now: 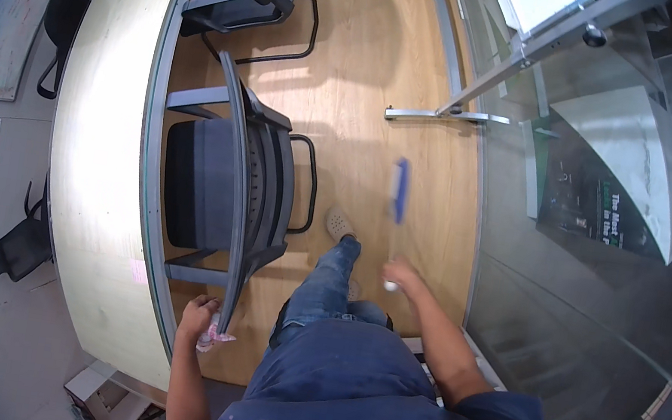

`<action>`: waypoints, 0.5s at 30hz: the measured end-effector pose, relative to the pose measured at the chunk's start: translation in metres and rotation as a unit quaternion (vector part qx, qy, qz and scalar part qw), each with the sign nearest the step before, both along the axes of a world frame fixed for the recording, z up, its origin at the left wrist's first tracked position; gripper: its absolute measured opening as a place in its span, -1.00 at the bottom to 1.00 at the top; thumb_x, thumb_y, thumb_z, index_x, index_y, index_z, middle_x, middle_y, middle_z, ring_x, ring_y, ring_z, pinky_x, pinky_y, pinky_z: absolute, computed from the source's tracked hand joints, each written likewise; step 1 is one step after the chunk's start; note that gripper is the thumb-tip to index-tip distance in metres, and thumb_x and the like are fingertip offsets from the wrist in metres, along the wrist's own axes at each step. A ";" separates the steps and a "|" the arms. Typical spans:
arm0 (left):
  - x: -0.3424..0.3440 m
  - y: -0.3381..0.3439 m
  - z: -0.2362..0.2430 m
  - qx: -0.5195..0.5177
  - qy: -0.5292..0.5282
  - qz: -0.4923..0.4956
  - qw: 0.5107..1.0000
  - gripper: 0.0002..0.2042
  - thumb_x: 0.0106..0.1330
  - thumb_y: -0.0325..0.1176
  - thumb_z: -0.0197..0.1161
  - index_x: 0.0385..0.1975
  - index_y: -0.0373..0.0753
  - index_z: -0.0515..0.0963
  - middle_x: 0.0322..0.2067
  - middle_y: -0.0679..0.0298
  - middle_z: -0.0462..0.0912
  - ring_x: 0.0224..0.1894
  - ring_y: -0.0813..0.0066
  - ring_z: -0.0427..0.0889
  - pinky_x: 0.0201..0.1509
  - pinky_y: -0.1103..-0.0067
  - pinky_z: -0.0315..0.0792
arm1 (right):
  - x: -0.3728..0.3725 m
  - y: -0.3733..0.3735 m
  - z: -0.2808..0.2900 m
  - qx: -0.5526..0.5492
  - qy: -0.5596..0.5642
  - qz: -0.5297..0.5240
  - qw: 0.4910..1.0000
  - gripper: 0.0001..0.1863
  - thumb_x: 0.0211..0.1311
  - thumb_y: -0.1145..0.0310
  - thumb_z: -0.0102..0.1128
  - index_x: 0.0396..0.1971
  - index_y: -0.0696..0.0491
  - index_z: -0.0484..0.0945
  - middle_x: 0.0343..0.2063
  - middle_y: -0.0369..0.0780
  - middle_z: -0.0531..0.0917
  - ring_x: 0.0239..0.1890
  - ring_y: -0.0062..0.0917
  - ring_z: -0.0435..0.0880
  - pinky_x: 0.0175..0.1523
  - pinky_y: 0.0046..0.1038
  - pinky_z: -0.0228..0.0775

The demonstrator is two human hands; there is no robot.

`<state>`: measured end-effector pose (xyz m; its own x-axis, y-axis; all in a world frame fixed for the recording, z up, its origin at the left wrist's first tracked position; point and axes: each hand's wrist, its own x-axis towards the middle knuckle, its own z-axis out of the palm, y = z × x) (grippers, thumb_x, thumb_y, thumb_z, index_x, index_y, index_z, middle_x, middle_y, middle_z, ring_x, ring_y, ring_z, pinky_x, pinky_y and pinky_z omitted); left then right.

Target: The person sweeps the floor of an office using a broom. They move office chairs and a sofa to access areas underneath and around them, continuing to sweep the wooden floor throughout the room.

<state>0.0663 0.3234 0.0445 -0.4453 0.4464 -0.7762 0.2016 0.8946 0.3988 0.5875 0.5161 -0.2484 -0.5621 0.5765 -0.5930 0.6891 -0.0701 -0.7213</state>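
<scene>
2 hands full: your right hand [402,274] grips a blue-white tool [400,192], blurred, right of the near chair [271,187]; your left hand [200,314] bunches a pink cloth [211,337] by its back, contact unclear. Neither's set down; can't tell what's done or remaining.

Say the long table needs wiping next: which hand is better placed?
Probably the left hand: it holds the pink-and-white cloth close to the long table. The right hand grips the blue-headed tool, farther away.
</scene>
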 end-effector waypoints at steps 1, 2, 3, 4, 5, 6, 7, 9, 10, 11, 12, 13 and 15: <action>-0.007 -0.002 0.015 -0.014 0.032 0.010 0.999 -0.68 0.20 -0.26 0.21 -0.17 -0.38 0.62 -0.24 0.02 0.69 -0.15 0.26 0.65 -0.01 0.46 0.45 | -0.061 0.020 0.028 -0.117 -0.014 -0.068 0.991 -0.69 -0.04 0.47 0.19 -0.21 0.19 0.49 -0.64 -0.24 0.55 -0.59 -0.53 0.50 -0.51 -0.42 0.34; -0.009 0.013 0.038 -0.015 0.050 0.011 0.999 -0.68 0.20 -0.27 0.21 -0.17 -0.39 0.62 -0.24 0.04 0.69 -0.15 0.28 0.64 -0.01 0.47 0.45 | -0.089 0.044 0.055 -0.180 -0.014 -0.104 0.978 -0.56 -0.06 0.50 0.19 -0.07 0.20 0.47 -0.62 -0.23 0.56 -0.58 -0.54 0.51 -0.50 -0.44 0.35; -0.011 0.022 0.054 -0.012 0.073 0.017 0.997 -0.68 0.21 -0.28 0.21 -0.17 -0.40 0.61 -0.25 0.06 0.69 -0.16 0.31 0.64 -0.01 0.48 0.44 | -0.119 0.073 0.085 -0.229 -0.013 -0.132 0.964 -0.43 -0.08 0.53 0.19 0.07 0.21 0.45 -0.61 -0.22 0.56 -0.58 -0.54 0.52 -0.50 -0.46 0.36; -0.024 0.027 0.054 0.005 0.074 0.021 0.997 -0.69 0.25 -0.32 0.21 -0.13 -0.44 0.58 -0.26 0.12 0.69 -0.18 0.39 0.61 -0.03 0.52 0.44 | -0.129 0.101 0.108 -0.259 0.003 -0.172 0.951 -0.33 -0.11 0.53 0.19 0.17 0.19 0.41 -0.58 -0.17 0.60 -0.58 -0.51 0.55 -0.48 -0.46 0.39; -0.025 0.048 0.059 0.032 0.067 0.028 0.997 -0.68 0.26 -0.33 0.21 -0.10 -0.44 0.57 -0.26 0.12 0.68 -0.18 0.41 0.61 -0.03 0.53 0.44 | -0.130 0.124 0.125 -0.267 0.030 -0.178 0.947 -0.27 -0.11 0.57 0.19 0.22 0.18 0.34 -0.55 -0.21 0.58 -0.58 -0.55 0.52 -0.48 -0.49 0.37; -0.029 0.069 0.066 0.058 0.061 0.037 0.996 -0.68 0.27 -0.33 0.20 -0.08 -0.44 0.56 -0.25 0.13 0.67 -0.18 0.43 0.60 -0.03 0.54 0.44 | -0.132 0.145 0.141 -0.278 0.059 -0.182 0.941 -0.21 -0.11 0.61 0.19 0.28 0.18 0.27 -0.51 -0.24 0.56 -0.58 -0.59 0.49 -0.47 -0.52 0.35; -0.032 0.091 0.077 0.084 0.057 0.046 0.994 -0.67 0.28 -0.34 0.20 -0.06 -0.44 0.54 -0.24 0.14 0.67 -0.18 0.45 0.59 -0.03 0.55 0.44 | -0.135 0.164 0.158 -0.288 0.088 -0.184 0.936 -0.15 -0.12 0.66 0.19 0.33 0.18 0.19 -0.48 -0.27 0.53 -0.58 -0.63 0.47 -0.47 -0.55 0.33; -0.035 0.119 0.094 0.127 0.038 0.092 0.987 -0.66 0.29 -0.37 0.18 0.00 -0.44 0.49 -0.20 0.14 0.64 -0.17 0.47 0.58 -0.03 0.57 0.44 | -0.142 0.198 0.187 -0.245 0.068 -0.181 0.950 -0.14 -0.13 0.64 0.20 0.33 0.17 0.20 -0.43 -0.27 0.53 -0.58 -0.62 0.47 -0.46 -0.55 0.35; -0.031 0.136 0.107 0.152 0.038 0.108 0.982 -0.65 0.29 -0.37 0.18 0.01 -0.44 0.49 -0.18 0.13 0.63 -0.16 0.47 0.58 -0.02 0.57 0.44 | -0.141 0.218 0.199 -0.219 0.059 -0.180 0.957 -0.14 -0.14 0.64 0.21 0.33 0.16 0.20 -0.41 -0.27 0.53 -0.58 -0.61 0.47 -0.46 -0.55 0.36; -0.027 0.149 0.117 0.176 0.039 0.124 0.976 -0.65 0.29 -0.37 0.18 0.01 -0.45 0.48 -0.17 0.12 0.63 -0.15 0.46 0.58 -0.02 0.57 0.44 | -0.136 0.237 0.202 -0.174 0.042 -0.184 0.967 -0.14 -0.16 0.63 0.21 0.32 0.17 0.22 -0.42 -0.27 0.53 -0.57 -0.60 0.48 -0.46 -0.55 0.36; -0.024 0.159 0.124 0.194 0.033 0.145 0.970 -0.64 0.27 -0.38 0.19 0.02 -0.45 0.48 -0.15 0.09 0.62 -0.15 0.44 0.58 -0.02 0.57 0.45 | -0.127 0.259 0.198 -0.128 0.026 -0.187 0.974 -0.14 -0.18 0.63 0.22 0.30 0.18 0.23 -0.43 -0.28 0.53 -0.57 -0.59 0.49 -0.45 -0.55 0.36; -0.024 0.164 0.126 0.191 0.031 0.163 0.968 -0.64 0.26 -0.39 0.20 0.02 -0.45 0.48 -0.14 0.09 0.62 -0.15 0.44 0.59 -0.02 0.56 0.45 | -0.119 0.286 0.194 -0.062 -0.019 -0.168 0.984 -0.16 -0.19 0.60 0.23 0.27 0.20 0.26 -0.45 -0.24 0.56 -0.56 -0.56 0.51 -0.44 -0.53 0.38; -0.023 0.166 0.129 0.175 0.033 0.202 0.963 -0.63 0.25 -0.39 0.21 0.02 -0.44 0.48 -0.13 0.08 0.62 -0.16 0.44 0.59 -0.03 0.56 0.45 | -0.117 0.338 0.187 0.027 -0.114 -0.129 0.985 -0.22 -0.23 0.53 0.26 0.19 0.23 0.33 -0.47 -0.16 0.59 -0.53 -0.49 0.56 -0.42 -0.46 0.41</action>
